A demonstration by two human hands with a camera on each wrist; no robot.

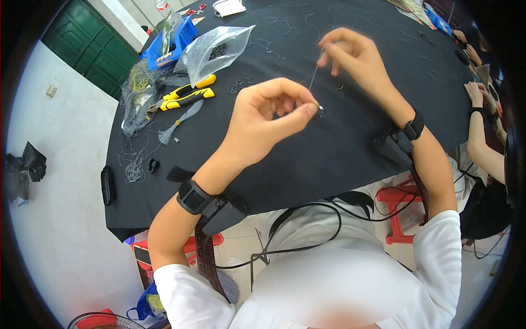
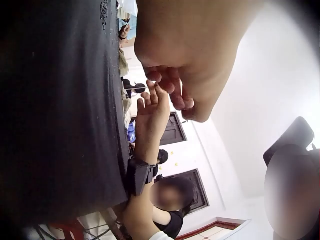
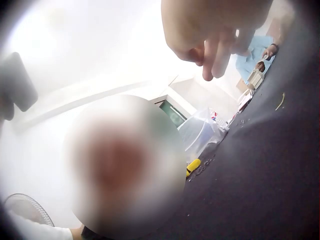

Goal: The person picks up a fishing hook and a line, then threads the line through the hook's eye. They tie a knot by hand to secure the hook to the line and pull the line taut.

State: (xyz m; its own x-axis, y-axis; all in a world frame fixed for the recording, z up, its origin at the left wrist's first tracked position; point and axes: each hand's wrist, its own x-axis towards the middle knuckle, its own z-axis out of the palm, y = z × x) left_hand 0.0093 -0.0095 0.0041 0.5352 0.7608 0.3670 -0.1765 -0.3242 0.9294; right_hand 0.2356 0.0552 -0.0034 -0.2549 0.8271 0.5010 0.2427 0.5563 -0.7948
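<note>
In the head view my left hand pinches a small shiny piece between thumb and index fingertip, above the black cloth. A thin line runs up from there to my right hand, whose thumb and index finger pinch it; this hand is slightly blurred. The left wrist view shows my left hand with its fingers curled, and my right hand beyond it. In the right wrist view my right hand has its fingers bent, their tips partly hidden.
On the black-covered table, yellow-handled pliers, a grey thread bundle, a clear bag and a blue bin lie at the left. Small dark pieces lie behind my left hand. Another person's arms are at the right edge.
</note>
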